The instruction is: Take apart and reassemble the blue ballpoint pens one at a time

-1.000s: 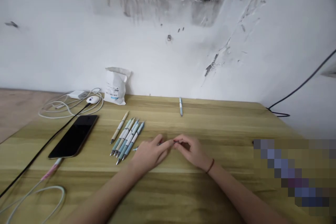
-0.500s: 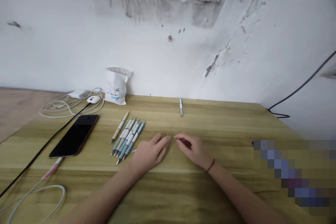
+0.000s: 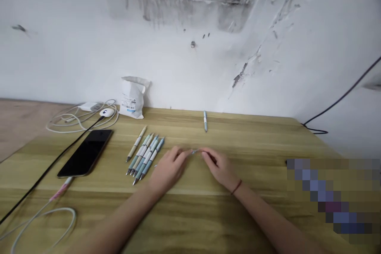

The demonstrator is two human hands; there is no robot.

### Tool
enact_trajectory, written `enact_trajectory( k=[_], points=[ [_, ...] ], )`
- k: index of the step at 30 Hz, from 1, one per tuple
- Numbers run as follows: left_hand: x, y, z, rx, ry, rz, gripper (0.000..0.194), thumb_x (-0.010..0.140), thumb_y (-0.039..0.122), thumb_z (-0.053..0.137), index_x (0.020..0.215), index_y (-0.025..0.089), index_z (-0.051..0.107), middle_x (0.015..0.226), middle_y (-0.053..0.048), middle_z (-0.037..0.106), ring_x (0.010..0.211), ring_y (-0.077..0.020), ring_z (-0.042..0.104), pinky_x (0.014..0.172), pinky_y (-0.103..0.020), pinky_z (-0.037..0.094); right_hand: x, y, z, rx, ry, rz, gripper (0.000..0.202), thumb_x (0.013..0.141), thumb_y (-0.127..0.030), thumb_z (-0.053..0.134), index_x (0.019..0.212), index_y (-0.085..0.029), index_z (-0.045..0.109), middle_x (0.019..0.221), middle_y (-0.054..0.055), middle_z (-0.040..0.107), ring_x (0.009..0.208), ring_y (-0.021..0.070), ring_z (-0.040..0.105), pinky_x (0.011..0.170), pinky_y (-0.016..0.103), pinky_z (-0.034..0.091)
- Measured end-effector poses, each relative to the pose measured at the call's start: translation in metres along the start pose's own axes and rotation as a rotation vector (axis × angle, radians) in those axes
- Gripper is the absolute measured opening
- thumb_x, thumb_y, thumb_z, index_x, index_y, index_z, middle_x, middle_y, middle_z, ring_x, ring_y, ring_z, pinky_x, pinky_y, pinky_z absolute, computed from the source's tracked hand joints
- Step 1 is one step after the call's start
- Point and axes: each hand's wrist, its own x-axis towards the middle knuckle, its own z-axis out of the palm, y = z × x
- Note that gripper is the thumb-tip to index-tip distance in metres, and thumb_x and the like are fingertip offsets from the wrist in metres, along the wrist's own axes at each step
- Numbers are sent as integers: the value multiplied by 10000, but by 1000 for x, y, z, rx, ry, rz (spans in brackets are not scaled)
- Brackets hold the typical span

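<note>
My left hand [image 3: 168, 168] is closed over the table, its thumb and fingertips pinching a small bluish piece [image 3: 194, 151] too small to name. From the other side my right hand [image 3: 219, 168], with a red string on its wrist, has its fingers pinched at the same piece's right end. Just left of my left hand lies a bunch of several pens [image 3: 147, 156] in pale blue, green and beige. A beige pen [image 3: 136, 144] rests at the bunch's left. One blue-and-white pen [image 3: 205, 121] stands apart near the wall side.
A black phone [image 3: 86, 154] with a cable plugged in lies at the left. Behind it are a white charger [image 3: 89, 106], coiled cable and a white round device [image 3: 106, 112]. A white plastic package [image 3: 132, 98] leans by the wall. The right side is pixelated.
Both hands have shifted slightly up and away from me. The bluish piece between their fingertips now shows more clearly. The pens on the table look unmoved.
</note>
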Motion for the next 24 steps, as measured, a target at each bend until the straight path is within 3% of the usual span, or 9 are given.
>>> enact_trajectory(
  k=[5, 11, 18, 24],
  points=[
    [-1, -2, 1, -25, 17, -37, 313, 902, 180, 391, 1202, 201, 481, 1094, -77, 580, 985, -169, 572, 863, -309, 482, 1, 6, 3, 163, 92, 91, 248, 839, -384, 517, 962, -178, 578, 788, 48, 658, 616, 141, 586, 530, 237, 471],
    [2, 1, -3, -11, 18, -58, 279, 915, 218, 378, 1159, 207, 513, 1057, -54, 620, 945, -156, 595, 845, -288, 487, 1, 1, 0, 85, 146, 40, 228, 819, -361, 544, 903, -175, 645, 783, 45, 654, 573, 120, 543, 520, 232, 456],
    [2, 1, 0, -53, -9, -14, 285, 909, 203, 389, 1174, 204, 494, 1089, -61, 602, 992, -171, 571, 876, -313, 477, 0, 4, 2, 82, 112, 8, 191, 818, -325, 552, 907, -185, 648, 729, 27, 648, 549, 114, 539, 499, 222, 444],
    [1, 0, 0, -55, -20, 43, 302, 910, 208, 390, 1198, 221, 481, 1105, -64, 587, 1005, -178, 560, 872, -324, 475, -1, 1, 1, 9, 40, -86, 169, 831, -301, 536, 911, -208, 652, 762, 23, 660, 619, 131, 578, 585, 245, 467]
  ],
)
